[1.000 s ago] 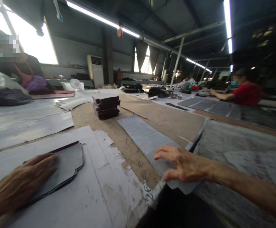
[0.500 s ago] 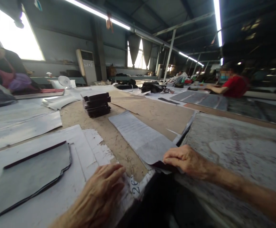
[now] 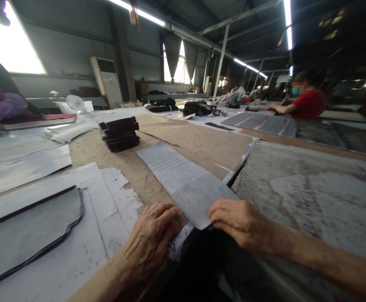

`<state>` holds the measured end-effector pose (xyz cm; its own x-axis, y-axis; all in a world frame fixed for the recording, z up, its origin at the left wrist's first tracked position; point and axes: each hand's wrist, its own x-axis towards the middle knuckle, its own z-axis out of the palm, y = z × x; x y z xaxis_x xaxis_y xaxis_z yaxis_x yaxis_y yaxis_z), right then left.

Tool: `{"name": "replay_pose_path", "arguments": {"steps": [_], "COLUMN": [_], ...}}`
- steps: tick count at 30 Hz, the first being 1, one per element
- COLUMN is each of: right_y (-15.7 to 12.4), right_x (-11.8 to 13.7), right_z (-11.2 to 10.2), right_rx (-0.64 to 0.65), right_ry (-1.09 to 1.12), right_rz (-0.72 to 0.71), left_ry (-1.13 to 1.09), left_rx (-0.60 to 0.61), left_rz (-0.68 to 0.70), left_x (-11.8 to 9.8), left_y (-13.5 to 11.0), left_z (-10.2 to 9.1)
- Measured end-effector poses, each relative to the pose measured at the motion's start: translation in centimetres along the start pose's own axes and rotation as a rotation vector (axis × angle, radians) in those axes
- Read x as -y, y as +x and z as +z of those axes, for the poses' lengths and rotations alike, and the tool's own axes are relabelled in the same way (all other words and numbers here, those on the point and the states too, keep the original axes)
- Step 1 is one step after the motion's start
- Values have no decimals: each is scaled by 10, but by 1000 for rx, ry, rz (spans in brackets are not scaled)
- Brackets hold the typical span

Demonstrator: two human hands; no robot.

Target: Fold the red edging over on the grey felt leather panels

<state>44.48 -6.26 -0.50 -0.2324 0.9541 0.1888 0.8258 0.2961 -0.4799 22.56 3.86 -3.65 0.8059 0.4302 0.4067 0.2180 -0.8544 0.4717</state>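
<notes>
A long grey strip of sheet material (image 3: pixel 183 180) lies slantwise on the table, its near end at the table's front edge. My right hand (image 3: pixel 238 224) pinches that near end at its right corner, fingers closed over the edge. By the strip's left side my left hand (image 3: pixel 153 230) rests on the table edge, palm down. Its fingers are stretched forward and lie close together, their tips near the strip; the thumb is mostly hidden. No object shows in the left hand. Left of it lies a grey cut piece with dark edges (image 3: pixel 41 226) on white paper.
A stack of dark folded pieces (image 3: pixel 120 133) stands on the brown board (image 3: pixel 202 144) beyond the strip. White paper sheets (image 3: pixel 98 201) cover the left. A stained grey slab (image 3: pixel 296 188) lies right. A person in red (image 3: pixel 312 102) works at far right; another person's clothing (image 3: pixel 9 94) shows at left.
The strip's near end, curled up with its dark underside showing before, now lies flatter. My right hand has shifted slightly left and down with it. My left hand has moved right, closer to the strip.
</notes>
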Motion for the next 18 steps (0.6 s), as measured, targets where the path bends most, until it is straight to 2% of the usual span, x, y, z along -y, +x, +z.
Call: {"name": "replay_pose_path", "arguments": {"steps": [3, 5, 9, 14, 18], "right_y": [9, 13, 16, 18, 22], "right_x": [-5, -6, -3, -7, -27], "right_z": [-4, -7, -7, 0, -5], "right_rx": [-100, -148, -213, -320, -444], "right_ry": [238, 287, 328, 400, 469], "right_rz": [432, 561, 625, 681, 678], "left_ry": [38, 77, 135, 228, 211], "left_rx": [48, 91, 144, 125, 127], "left_rz": [75, 147, 215, 111, 10], "left_x": [-6, -9, -11, -13, -14], "left_y": [1, 3, 4, 4, 5], "left_z": [-3, -4, -4, -2, -2]}}
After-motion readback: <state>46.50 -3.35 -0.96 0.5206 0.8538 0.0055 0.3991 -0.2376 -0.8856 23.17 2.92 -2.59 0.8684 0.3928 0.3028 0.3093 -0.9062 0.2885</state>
